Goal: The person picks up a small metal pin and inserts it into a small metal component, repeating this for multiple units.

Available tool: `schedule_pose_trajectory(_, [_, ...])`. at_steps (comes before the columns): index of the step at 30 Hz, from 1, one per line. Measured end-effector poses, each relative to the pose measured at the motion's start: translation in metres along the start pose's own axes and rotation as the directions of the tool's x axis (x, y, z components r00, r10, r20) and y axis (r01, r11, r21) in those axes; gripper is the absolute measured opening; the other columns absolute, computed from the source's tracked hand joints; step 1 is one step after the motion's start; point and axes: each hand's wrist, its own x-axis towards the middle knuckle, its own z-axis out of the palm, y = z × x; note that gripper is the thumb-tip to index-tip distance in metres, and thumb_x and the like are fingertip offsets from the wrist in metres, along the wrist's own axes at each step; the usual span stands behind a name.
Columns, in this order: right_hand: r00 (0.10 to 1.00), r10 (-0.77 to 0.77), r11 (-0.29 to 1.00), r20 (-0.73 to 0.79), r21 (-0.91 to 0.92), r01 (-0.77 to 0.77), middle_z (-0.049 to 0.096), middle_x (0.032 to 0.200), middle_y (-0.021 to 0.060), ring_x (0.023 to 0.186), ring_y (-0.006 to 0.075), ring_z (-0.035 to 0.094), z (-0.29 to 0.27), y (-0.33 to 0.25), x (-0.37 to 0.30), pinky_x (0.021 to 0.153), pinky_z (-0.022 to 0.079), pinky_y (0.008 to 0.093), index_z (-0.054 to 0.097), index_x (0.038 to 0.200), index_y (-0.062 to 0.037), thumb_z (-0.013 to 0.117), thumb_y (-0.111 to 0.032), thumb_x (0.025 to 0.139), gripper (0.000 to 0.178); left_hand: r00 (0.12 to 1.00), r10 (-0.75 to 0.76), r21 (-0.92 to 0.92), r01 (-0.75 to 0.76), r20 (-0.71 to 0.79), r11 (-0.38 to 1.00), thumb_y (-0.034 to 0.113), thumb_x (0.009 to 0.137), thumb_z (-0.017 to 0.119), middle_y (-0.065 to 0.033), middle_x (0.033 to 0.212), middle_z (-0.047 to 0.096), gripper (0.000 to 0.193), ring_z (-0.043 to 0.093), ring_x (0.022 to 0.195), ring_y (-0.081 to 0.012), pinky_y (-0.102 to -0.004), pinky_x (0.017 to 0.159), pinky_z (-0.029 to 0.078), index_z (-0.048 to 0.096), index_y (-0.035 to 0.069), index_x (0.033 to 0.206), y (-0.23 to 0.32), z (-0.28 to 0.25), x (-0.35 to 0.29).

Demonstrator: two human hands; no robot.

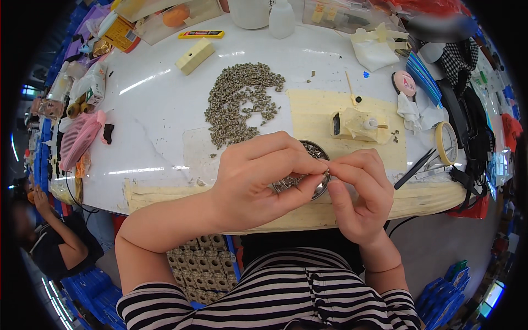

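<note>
My left hand (267, 176) is closed in a pinch, thumb against index finger. Its tips meet those of my right hand (360, 190), also pinched, just above the near side of the table. Whatever lies between the fingertips is too small to make out. Beneath them sits a round metal dish (320, 191) with small metal pieces in it, partly covered by my hands. Beyond my left hand, a large heap of small metal parts (236, 93) spreads over the white tabletop. A tape-wrapped block-like fixture (357, 125) with a pale peg stands beyond my right hand.
Black tweezers (415, 168) and a tape roll (446, 143) lie at the right. A pale block (195, 56) and yellow box (201, 34) lie beyond the heap. A white bottle (281, 19) stands at the back. A pink mesh item (80, 140) is left; another person (63, 242) sits further left.
</note>
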Motion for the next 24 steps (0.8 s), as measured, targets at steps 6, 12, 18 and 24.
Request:
schedule_pose_trajectory(6, [0.998,0.063,0.994,-0.001,0.089,-0.063,0.066,0.086,0.0092,0.075,0.0228,0.058,-0.0044,0.0023,-0.0031,0.068,0.045,0.0312,0.073,0.095,-0.0022,0.076,-0.002,0.076,0.019,1.000,0.006,-0.001,-0.006,0.009,1.000,-0.009,0.070,0.078,-0.0071,0.081,0.067,0.023,0.065,0.067,-0.0125,-0.0226,0.056,0.051,0.074,0.001,0.091,-0.0017,0.0010,-0.0014])
schedule_pose_trajectory(12, [0.998,-0.022,1.000,-0.064,0.011,0.023,0.066,0.085,0.0079,0.075,0.0221,0.058,-0.0050,-0.0033,-0.0015,0.068,0.045,0.0309,0.074,0.096,-0.0032,0.076,-0.001,0.075,0.022,1.000,-0.012,0.012,0.012,0.006,1.000,-0.008,0.070,0.078,-0.0075,0.081,0.067,0.023,0.065,0.067,-0.0127,-0.0225,0.056,0.051,0.074,0.001,0.091,-0.0020,0.0019,-0.0013])
schedule_pose_trajectory(18, [1.000,0.013,1.000,-0.018,0.006,-0.012,0.066,0.085,0.0084,0.075,0.0227,0.058,-0.0028,-0.0006,-0.0017,0.068,0.045,0.0312,0.074,0.097,-0.0025,0.075,0.000,0.075,0.022,1.000,-0.002,0.001,0.002,0.015,1.000,-0.009,0.071,0.078,-0.0075,0.082,0.067,0.024,0.065,0.067,-0.0126,-0.0226,0.056,0.052,0.074,0.001,0.092,-0.0012,-0.0007,-0.0004])
schedule_pose_trajectory(24, [0.997,0.081,0.992,0.019,0.099,-0.082,0.066,0.084,0.0098,0.075,0.0232,0.058,-0.0017,0.0006,-0.0011,0.068,0.045,0.0313,0.073,0.094,-0.0015,0.075,-0.001,0.077,0.017,0.999,0.039,-0.003,-0.039,0.035,0.999,-0.008,0.071,0.078,-0.0072,0.082,0.067,0.024,0.065,0.067,-0.0123,-0.0228,0.055,0.052,0.074,0.001,0.093,-0.0019,-0.0004,-0.0022])
